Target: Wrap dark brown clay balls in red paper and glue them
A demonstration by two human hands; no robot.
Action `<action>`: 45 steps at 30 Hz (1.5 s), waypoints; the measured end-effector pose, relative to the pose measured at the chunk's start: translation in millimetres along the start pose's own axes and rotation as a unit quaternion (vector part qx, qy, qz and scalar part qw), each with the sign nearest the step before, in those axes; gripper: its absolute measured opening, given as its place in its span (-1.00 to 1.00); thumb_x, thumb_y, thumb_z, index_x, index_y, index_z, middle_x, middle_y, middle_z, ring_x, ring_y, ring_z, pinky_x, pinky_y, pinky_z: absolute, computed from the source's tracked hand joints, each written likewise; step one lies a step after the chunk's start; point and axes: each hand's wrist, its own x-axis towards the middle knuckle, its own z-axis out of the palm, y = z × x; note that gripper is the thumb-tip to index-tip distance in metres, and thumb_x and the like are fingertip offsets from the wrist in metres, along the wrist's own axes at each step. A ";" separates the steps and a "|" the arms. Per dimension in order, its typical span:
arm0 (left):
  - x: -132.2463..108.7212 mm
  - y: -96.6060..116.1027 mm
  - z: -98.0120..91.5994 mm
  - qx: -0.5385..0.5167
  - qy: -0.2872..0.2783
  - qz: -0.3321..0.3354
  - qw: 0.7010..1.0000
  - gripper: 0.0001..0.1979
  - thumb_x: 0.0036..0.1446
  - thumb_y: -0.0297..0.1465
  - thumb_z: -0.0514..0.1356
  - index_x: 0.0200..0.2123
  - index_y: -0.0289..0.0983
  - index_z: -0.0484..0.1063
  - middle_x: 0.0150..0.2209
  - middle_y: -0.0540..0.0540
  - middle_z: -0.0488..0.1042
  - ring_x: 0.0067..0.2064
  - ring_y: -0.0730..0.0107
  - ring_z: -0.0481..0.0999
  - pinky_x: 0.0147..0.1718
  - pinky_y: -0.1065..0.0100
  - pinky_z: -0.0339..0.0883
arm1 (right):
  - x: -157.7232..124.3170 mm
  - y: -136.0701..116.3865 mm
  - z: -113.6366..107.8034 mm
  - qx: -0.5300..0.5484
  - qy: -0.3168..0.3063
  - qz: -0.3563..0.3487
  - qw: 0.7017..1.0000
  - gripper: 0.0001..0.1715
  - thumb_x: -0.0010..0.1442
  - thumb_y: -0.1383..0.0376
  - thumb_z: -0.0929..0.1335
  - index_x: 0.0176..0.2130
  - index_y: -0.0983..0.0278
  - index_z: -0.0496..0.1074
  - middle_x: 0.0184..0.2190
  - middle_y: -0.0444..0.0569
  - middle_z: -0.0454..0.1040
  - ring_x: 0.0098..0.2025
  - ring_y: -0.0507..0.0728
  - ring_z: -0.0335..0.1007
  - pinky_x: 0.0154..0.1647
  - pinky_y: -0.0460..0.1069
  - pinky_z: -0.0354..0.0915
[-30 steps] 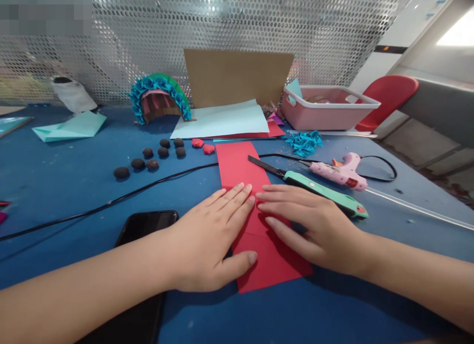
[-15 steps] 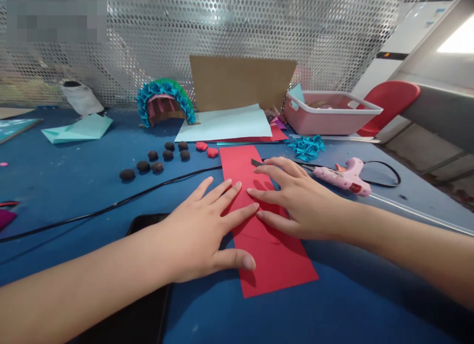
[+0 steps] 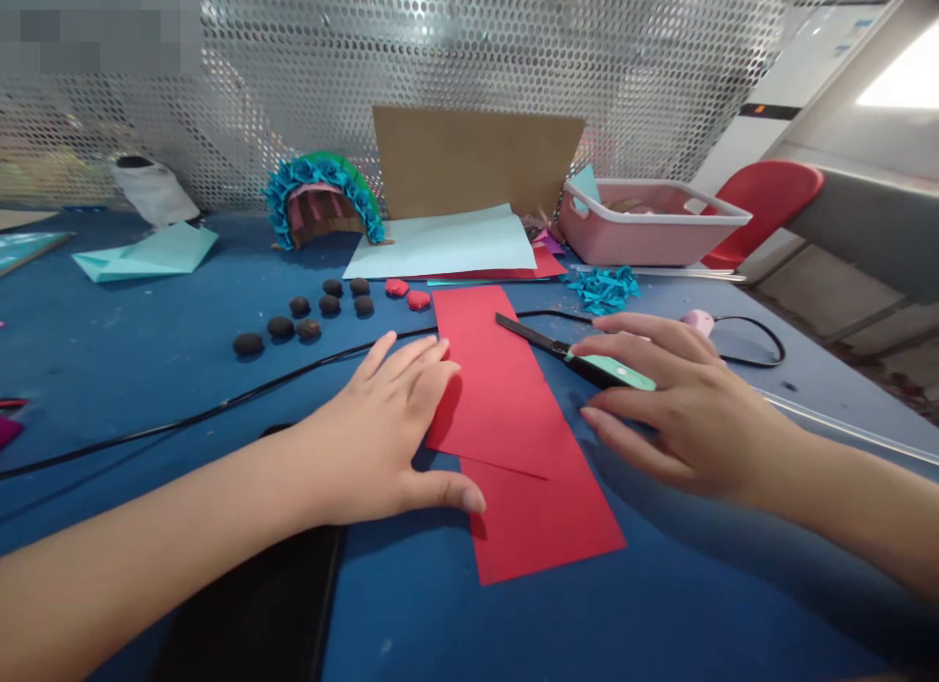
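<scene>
Two red paper strips (image 3: 543, 525) lie overlapped, the upper strip (image 3: 488, 388) askew with its lower left corner past the lower one's edge. My left hand (image 3: 385, 437) is open at their left side, fingers by the upper strip's edge and thumb out over the lower strip. A utility knife (image 3: 612, 370) with a mint-green and black handle has its dark blade over the upper strip. Over its handle, my right hand (image 3: 671, 398) is open with fingers spread; whether the fingertips touch the handle is unclear. The right hand hides most of a pink glue gun (image 3: 698, 322).
Several dark balls (image 3: 280, 327) and two red lumps (image 3: 419, 299) lie left of the strips. A black cable (image 3: 293, 376) crosses the table. Behind are pale blue paper (image 3: 447, 247), a cardboard sheet (image 3: 476, 163), a decorated arch (image 3: 323, 198) and a pink basket (image 3: 646, 237). A black phone-like slab (image 3: 256, 604) lies front left.
My right hand has moved right, off the paper and over the knife handle, uncovering the knife. My left hand has drawn slightly left, and the upper red strip has shifted left.
</scene>
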 end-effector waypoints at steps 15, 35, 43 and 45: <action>17.6 -3.4 -16.0 -0.125 -0.045 0.145 0.981 -0.46 0.26 -0.13 0.08 0.17 -0.37 0.22 0.15 -0.33 0.39 0.18 0.08 0.34 0.12 0.13 0.24 | -31.5 15.7 -6.8 -0.036 -0.007 0.032 0.999 -0.68 0.28 0.28 0.23 0.03 0.25 0.29 -0.24 0.05 0.50 -0.17 0.18 0.48 -0.20 0.02 0.37; 12.4 4.9 -15.5 -0.076 -0.060 0.157 0.983 -0.29 0.21 -0.04 0.10 0.26 -0.39 0.15 0.28 -0.33 0.21 0.29 0.05 0.22 0.22 0.06 0.15 | -110.2 49.8 -36.1 -0.073 0.014 -0.159 0.985 -0.71 0.32 0.32 0.18 -0.09 0.28 0.43 -0.32 0.10 0.46 -0.34 0.06 0.42 -0.31 -0.01 0.35; 15.4 2.9 -12.8 -0.057 -0.046 0.198 0.977 -0.55 0.29 -0.31 0.03 0.17 -0.38 0.31 0.23 -0.20 0.33 0.30 0.07 0.20 0.24 0.08 0.15 | -96.5 37.7 -32.4 -0.047 -0.014 -0.141 0.989 -0.61 0.16 0.43 0.23 -0.01 0.25 0.37 -0.33 0.06 0.49 -0.39 0.10 0.45 -0.37 0.03 0.40; 15.0 2.3 -12.2 -0.049 -0.046 0.209 0.976 -0.58 0.27 -0.42 -0.01 0.15 -0.39 0.33 0.23 -0.18 0.33 0.30 0.07 0.19 0.24 0.08 0.15 | -91.6 29.5 -30.7 -0.037 -0.023 -0.131 0.990 -0.56 0.13 0.44 0.23 0.01 0.25 0.36 -0.33 0.06 0.49 -0.40 0.12 0.45 -0.40 0.05 0.40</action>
